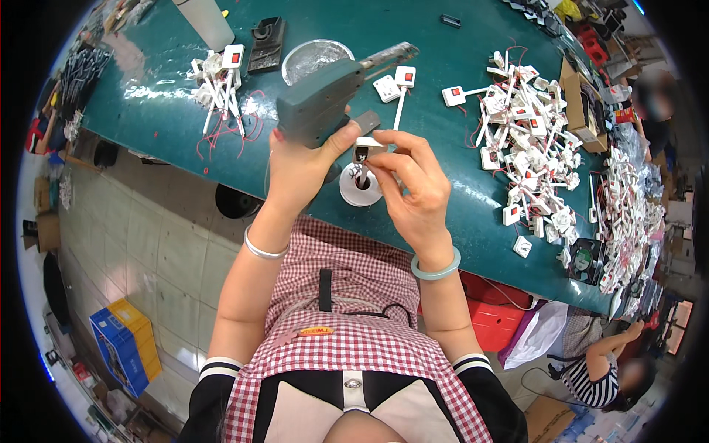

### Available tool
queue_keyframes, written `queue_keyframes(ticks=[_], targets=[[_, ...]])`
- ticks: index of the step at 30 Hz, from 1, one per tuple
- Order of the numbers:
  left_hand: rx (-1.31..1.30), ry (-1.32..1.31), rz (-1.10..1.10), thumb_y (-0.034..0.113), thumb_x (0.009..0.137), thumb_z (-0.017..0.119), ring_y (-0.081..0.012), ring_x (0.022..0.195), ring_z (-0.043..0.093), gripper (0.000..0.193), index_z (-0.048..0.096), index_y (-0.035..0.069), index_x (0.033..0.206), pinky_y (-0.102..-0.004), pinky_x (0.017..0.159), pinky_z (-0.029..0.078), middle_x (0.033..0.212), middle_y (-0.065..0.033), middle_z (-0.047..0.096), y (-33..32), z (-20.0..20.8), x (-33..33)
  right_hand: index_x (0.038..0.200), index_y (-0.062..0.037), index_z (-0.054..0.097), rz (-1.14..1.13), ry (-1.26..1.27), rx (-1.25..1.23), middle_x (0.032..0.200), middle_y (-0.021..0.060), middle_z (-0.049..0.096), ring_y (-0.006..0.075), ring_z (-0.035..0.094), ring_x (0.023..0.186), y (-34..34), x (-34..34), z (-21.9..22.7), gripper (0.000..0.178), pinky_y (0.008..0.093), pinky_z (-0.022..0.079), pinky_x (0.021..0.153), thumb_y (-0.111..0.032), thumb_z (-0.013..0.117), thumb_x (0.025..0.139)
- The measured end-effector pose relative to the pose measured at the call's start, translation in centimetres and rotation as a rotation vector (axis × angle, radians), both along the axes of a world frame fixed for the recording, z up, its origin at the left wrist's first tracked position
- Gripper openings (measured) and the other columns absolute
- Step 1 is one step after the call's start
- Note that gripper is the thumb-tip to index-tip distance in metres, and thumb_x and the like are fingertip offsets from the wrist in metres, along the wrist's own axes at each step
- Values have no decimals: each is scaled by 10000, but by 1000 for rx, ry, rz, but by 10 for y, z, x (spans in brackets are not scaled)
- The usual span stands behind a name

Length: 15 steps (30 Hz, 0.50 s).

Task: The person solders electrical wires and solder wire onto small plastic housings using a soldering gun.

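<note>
My left hand (306,166) is wrapped around the grip of a dark green pistol-shaped tool (321,100), which looks like a soldering gun. Its stained metal tip points away to the upper right. Between the thumb and fingers of my right hand (413,177) is a small white switch box (367,144), its dark inner side facing me. Directly below it stands a round white holder (360,193) with a dark centre hole; whether the box's stem sits in that hole, I cannot tell. A grey flat piece (367,120) shows beside my left thumb.
White switch boxes with red rockers and wires form a large pile (528,140) at right and a smaller bunch (221,81) at left. Beyond the tool are a round clear dish (314,55) and two loose boxes (395,83). A cardboard box (582,107) stands far right; another person (605,373) sits lower right.
</note>
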State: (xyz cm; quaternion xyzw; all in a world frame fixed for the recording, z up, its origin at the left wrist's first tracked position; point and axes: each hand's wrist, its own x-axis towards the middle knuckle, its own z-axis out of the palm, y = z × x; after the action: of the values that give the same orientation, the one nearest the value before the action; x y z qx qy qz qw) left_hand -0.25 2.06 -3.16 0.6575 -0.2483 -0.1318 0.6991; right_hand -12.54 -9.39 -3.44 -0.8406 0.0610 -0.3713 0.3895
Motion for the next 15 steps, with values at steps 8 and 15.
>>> queue_keyframes(ticks=[8,15], targets=[[89,-79,200,61,782,809,-99,780,668,281,708,-5,1036,-257,722,517,932,-37,733,59,3,-29,888,9,675,-33,5,-49,1101,117,658,186,644,796,2,1,0,165,285,539,629,105,712,759],[233,-270,183,65,785,811,-151,786,676,269,711,-9,1024,-270,728,517,920,-64,725,109,2,-60,853,-21,647,-50,5,-48,1091,85,661,212,622,762,4,2,-2,149,343,458,715,37,723,739]])
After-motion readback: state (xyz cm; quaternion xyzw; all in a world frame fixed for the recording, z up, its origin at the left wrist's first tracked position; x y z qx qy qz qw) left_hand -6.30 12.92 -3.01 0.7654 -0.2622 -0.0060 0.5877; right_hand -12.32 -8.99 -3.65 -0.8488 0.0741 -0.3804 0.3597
